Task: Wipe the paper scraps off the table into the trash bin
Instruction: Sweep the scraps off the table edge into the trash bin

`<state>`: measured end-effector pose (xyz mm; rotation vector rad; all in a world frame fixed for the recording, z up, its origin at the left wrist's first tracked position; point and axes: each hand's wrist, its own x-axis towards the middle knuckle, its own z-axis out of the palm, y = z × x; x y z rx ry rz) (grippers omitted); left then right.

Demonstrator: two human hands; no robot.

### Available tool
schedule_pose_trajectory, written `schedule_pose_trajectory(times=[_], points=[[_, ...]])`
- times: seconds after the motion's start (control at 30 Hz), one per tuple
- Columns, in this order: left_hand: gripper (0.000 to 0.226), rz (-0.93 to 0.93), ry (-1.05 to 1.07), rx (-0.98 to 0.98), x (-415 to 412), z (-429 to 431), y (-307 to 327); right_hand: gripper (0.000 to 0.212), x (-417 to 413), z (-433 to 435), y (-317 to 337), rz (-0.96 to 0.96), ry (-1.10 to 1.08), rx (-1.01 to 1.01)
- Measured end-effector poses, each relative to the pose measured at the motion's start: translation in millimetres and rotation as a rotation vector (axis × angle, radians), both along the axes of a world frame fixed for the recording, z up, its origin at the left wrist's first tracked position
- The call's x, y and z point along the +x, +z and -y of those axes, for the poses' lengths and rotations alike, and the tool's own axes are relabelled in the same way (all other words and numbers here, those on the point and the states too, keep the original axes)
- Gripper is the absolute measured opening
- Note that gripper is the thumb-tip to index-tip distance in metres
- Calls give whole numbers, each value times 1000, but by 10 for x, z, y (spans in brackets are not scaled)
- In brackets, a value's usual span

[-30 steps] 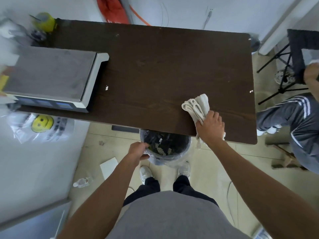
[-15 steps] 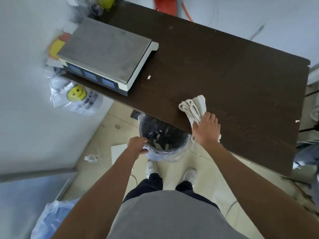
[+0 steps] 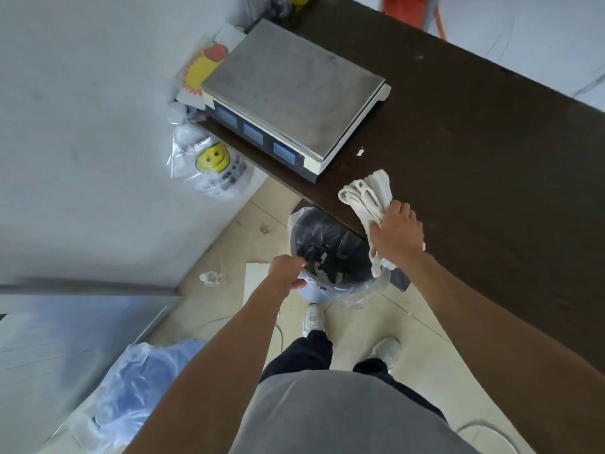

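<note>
A folded white cloth (image 3: 366, 194) lies on the dark brown table (image 3: 491, 158) near its front edge, and my right hand (image 3: 396, 234) presses on it and grips it. Under that edge stands a trash bin (image 3: 330, 253) lined with a black bag and holding paper scraps. My left hand (image 3: 288, 270) grips the bin's near-left rim. One small white paper scrap (image 3: 360, 152) rests on the table, beyond the cloth and beside the scale.
A weighing scale (image 3: 294, 90) with a steel platter fills the table's left end. A plastic bag with a yellow smiley (image 3: 212, 162) hangs below it. On the tiled floor lie a small bottle (image 3: 209, 277), a white sheet (image 3: 258, 280) and a blue plastic bag (image 3: 137, 388).
The view has swung left, so the scale sits nearer the middle and the person at the right is out of sight. My right hand and cloth shifted left along the table edge.
</note>
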<state>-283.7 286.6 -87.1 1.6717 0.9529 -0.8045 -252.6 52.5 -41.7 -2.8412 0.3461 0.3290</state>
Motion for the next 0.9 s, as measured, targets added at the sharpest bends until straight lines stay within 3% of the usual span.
schedule_pose_trajectory(times=[0.17,0.3,0.53,0.9], points=[[28,20,11,-35,84,-13,-15,47,-120,-311,35,3,193,-2],[9,-12,-1,7,93,2,-3,45,-347,-424,-13,-59,326,87],[18,-31,-40,15,68,70,-55,47,-466,-201,53,-8,238,204],[15,-30,-89,37,-17,333,-3,59,-113,584,444,178,10,75]])
